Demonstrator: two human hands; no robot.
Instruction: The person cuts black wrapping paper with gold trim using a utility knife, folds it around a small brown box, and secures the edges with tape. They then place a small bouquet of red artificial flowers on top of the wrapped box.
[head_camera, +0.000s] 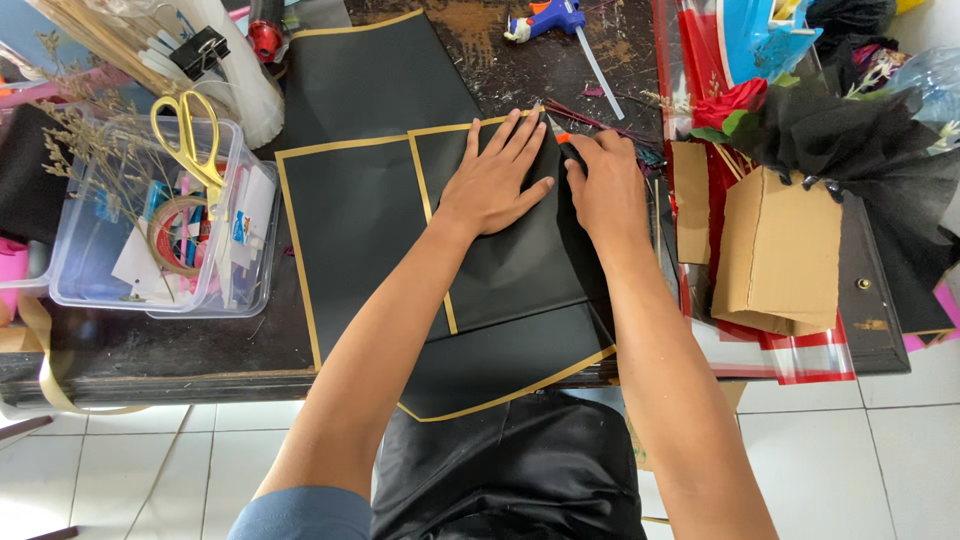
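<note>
My left hand (495, 175) lies flat, fingers spread, on a black wrapping sheet with a gold border (345, 220) spread over the dark wooden table (150, 350). My right hand (605, 185) rests beside it on the sheet's right part, fingers curled, with a small orange-tipped cutter (562, 139) partly hidden under it. The sheet is folded over itself, and its near corner hangs past the table's front edge. A second black gold-edged sheet (370, 75) lies farther back.
A clear plastic box (150, 225) at left holds gold scissors (190, 140), tape and small supplies. A cardboard box (780, 250), red-trimmed clear wrap (800, 350), a red rose (730, 105) and black mesh sit at right. A glue gun (550, 18) lies at the back.
</note>
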